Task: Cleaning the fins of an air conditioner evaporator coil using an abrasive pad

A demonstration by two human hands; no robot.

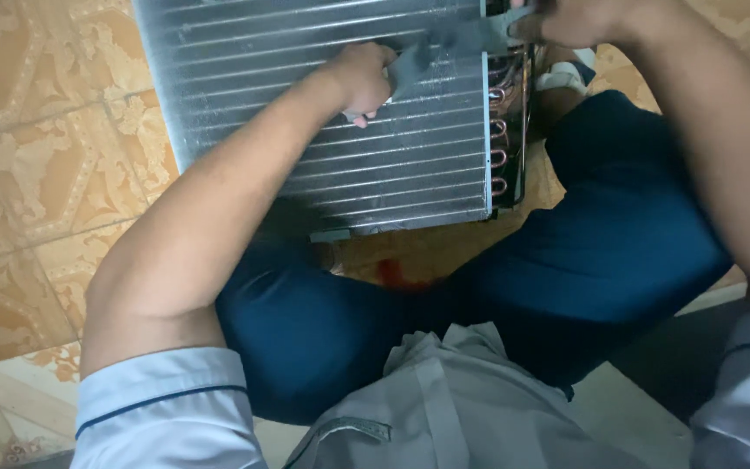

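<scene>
Coil panel: silver finned radiator-like panel (323, 113) lies flat on the floor in front of my knees, running off the top edge of the view.
Grey strip: flat grey piece (453, 43) stretches across the upper right of the panel, from one of my hands to the other — blurred, so I cannot tell what it is made of.
Left hand: my left hand (365, 80) sits on the fins near the middle, fingers curled tight round the strip's left end.
Right hand: my right hand (579, 19) is at the panel's top right corner, closed on the strip's other end — partly cut off by the frame.
Copper bends: a column of copper tube loops (498, 130) shows down the panel's right edge.
Legs: my dark blue trousers (583, 252) fold either side of the panel's near edge.
Floor: tan patterned tiles (36, 174) surround everything.
Red spot: small red thing (392, 274) lies on the floor between my knees, too blurred to identify.
</scene>
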